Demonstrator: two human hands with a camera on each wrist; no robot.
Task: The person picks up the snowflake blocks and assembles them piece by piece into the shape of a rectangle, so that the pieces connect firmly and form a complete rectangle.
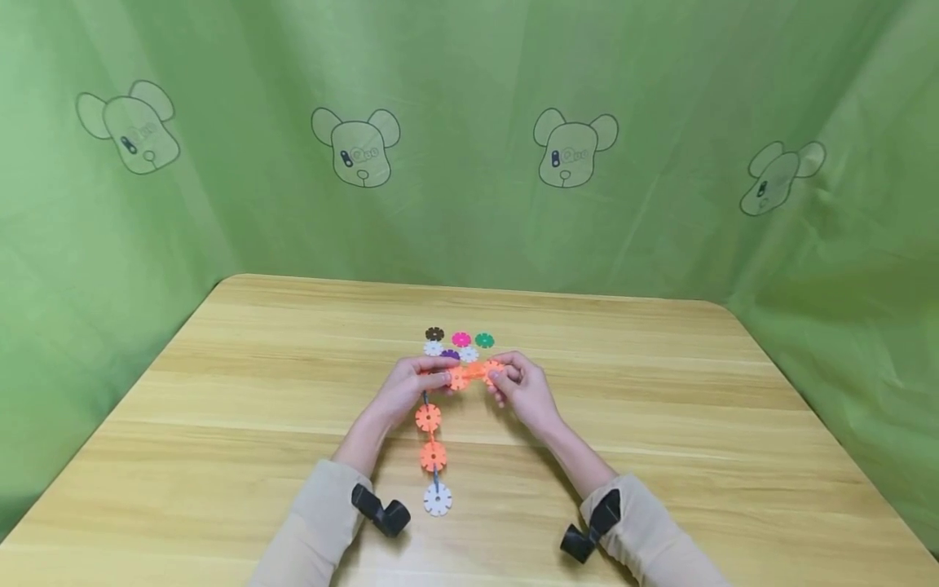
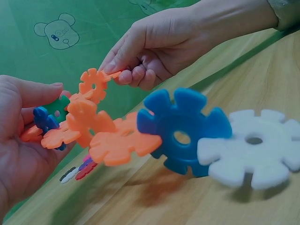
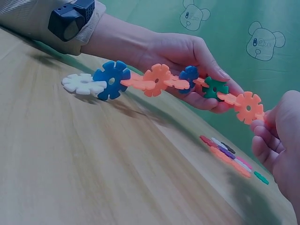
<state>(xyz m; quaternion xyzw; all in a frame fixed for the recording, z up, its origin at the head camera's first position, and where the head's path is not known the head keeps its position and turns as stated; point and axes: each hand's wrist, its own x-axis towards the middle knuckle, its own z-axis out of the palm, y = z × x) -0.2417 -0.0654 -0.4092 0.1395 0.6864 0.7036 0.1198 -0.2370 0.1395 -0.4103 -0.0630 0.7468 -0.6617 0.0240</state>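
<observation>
A chain of slotted snowflake discs, linked edge to edge, stretches between both hands. Its near end is a white disc joined to a blue disc, followed by several orange discs. My left hand grips the chain around a green disc, with a smaller-looking blue disc close by. The thumb and fingers of my right hand pinch the orange disc at the other end. Beside it, another orange disc stands on edge between the two hands.
Beyond the hands, loose discs lie grouped on the wooden table: a brown disc, a pink disc, a green one, white ones and a purple one. A green curtain hangs behind.
</observation>
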